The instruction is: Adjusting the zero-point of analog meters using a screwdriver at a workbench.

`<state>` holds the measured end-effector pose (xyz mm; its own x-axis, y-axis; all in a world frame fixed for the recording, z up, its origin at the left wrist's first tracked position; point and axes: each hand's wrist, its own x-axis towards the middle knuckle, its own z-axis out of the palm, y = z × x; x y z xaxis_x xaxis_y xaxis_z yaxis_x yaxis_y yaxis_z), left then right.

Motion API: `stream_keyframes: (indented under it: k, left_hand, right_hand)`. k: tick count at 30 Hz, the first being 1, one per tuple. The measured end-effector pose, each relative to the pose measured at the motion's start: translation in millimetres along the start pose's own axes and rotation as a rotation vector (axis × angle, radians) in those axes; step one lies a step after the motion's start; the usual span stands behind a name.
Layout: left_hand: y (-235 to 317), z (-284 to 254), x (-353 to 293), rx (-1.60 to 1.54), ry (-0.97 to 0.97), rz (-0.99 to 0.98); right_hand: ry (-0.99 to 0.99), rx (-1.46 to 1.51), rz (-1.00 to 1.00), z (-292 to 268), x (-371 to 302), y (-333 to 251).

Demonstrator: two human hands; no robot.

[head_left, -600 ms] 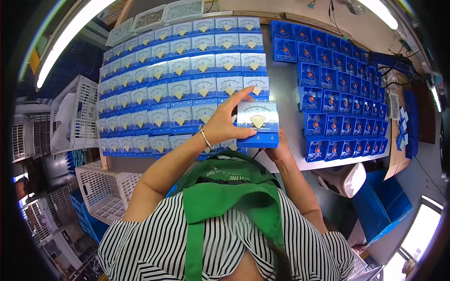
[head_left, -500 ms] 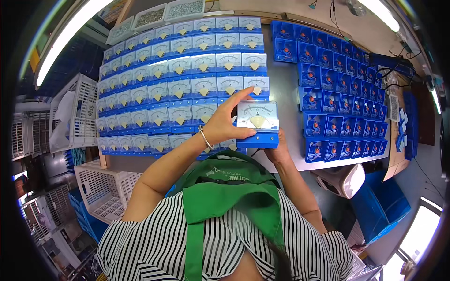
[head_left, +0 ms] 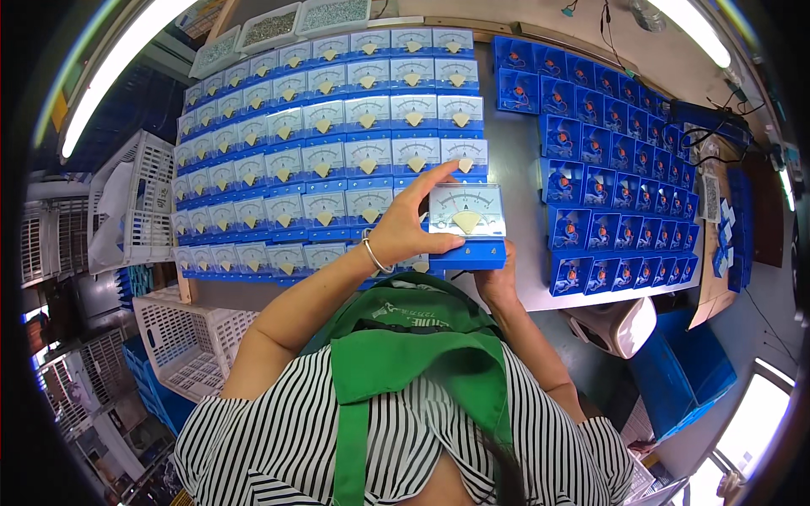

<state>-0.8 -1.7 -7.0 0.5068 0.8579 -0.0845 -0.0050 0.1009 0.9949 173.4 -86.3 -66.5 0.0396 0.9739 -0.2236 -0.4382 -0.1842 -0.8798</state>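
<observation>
My left hand grips an analog meter by its left side, thumb on the front near the lower edge and index finger stretched past the upper corner. This meter has a blue base, a clear cover and a white dial with a cream fan-shaped piece. From below and the right, my right hand supports it, its fingers mostly hidden behind the base. The dial faces up toward me, over the near edge of the table. Rows of similar meters stand close by on the left.
On the right, several rows of open blue housings hold orange and metallic parts. A bare strip of grey table separates the two groups. Bins of small parts line the back left. White crates, a stool and a blue bin surround the table.
Both hands keep hold of the meter. It sits very slightly lower and further right in the picture, and the surroundings have shifted slightly too.
</observation>
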Motion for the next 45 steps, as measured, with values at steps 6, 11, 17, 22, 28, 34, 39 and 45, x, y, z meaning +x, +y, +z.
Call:
stream_keyframes:
  k: [6, 11, 17, 22, 28, 34, 39, 45]
  left_hand:
    - [0.3, -0.9, 0.7, -0.032, 0.004, -0.025]
    - [-5.2, -1.3, -2.1, -0.047, 0.016, -0.026]
    - [-13.8, -6.0, -4.5, 0.022, 0.047, 0.071]
    - [-9.3, -20.8, -4.8, 0.311, 0.011, 0.118]
    - [-9.9, -8.5, -4.3, 0.439, 0.006, 0.196]
    - [-3.1, -6.7, -5.2, 0.454, -0.016, 0.183]
    - [-6.2, -6.5, -5.2, 0.438, 0.026, 0.173]
    - [-4.9, -6.5, -5.4, 0.467, 0.025, 0.178]
  right_hand:
    - [0.046, -0.034, 0.017, 2.0, 1.2, -0.3]
    - [0.087, -0.02, 0.031, 2.1, -0.3, 5.4]
    - [-0.06, -0.381, 0.206, -6.7, 11.3, -21.7]
    - [-0.063, -0.935, -0.104, -11.7, 25.3, -83.0]
    - [-0.221, -0.282, -0.509, 40.9, 8.6, -110.0]
    - [-0.113, -0.281, -0.552, 40.8, 9.9, -103.9]
    - [-0.079, -0.292, -0.593, 40.8, 7.9, -102.1]
    - [-0.076, -0.255, -0.542, 34.0, 10.1, -98.9]
